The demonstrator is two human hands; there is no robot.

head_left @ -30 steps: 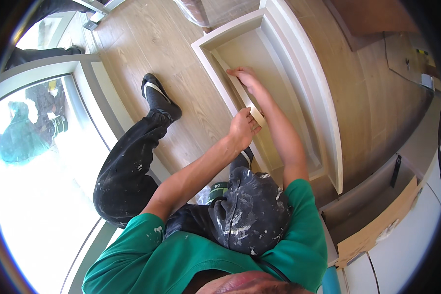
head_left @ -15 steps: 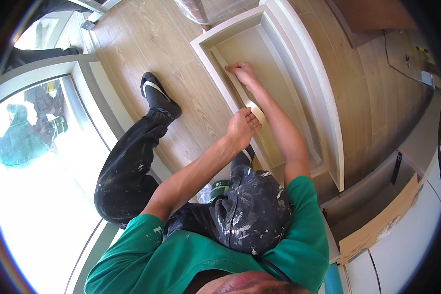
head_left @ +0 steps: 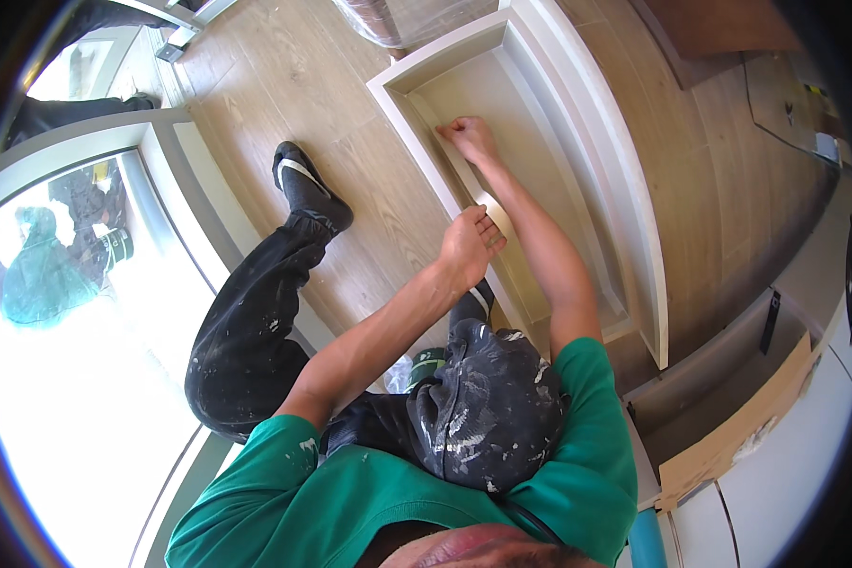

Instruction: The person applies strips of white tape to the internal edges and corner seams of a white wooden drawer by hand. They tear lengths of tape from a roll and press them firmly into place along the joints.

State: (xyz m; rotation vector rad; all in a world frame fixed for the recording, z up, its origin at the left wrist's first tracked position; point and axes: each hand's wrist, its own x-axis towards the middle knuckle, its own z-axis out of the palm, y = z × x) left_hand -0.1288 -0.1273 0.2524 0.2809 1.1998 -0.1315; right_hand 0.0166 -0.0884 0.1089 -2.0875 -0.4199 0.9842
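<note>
The right hand (head_left: 471, 139) has its thumb and index fingertips drawn together at the inner side of a long, pale, shallow tray (head_left: 445, 49); I cannot tell whether anything thin lies between them. The left hand (head_left: 469, 248), nearer the body, has its fingers curled around a pale curved band (head_left: 499, 220) that looks like a roll of tape. I see that band only in part, beyond the fingertips, over the tray's left inner edge and just beside the right forearm.

Around the hands, the tray lies lengthwise on a wood-plank floor (head_left: 379, 204), its raised sides bent by my lens. Both bare forearms reach up from a green T-shirt (head_left: 369, 488). The dark trousers (head_left: 246, 341) are spattered with white paint, and the left foot wears a dark shoe (head_left: 308, 189) with a pale stripe. A small green container (head_left: 428, 364) sits between the legs.

Farther out, I have a bright glazed panel (head_left: 76, 407) on the left and brown cardboard (head_left: 729, 435) at lower right.
</note>
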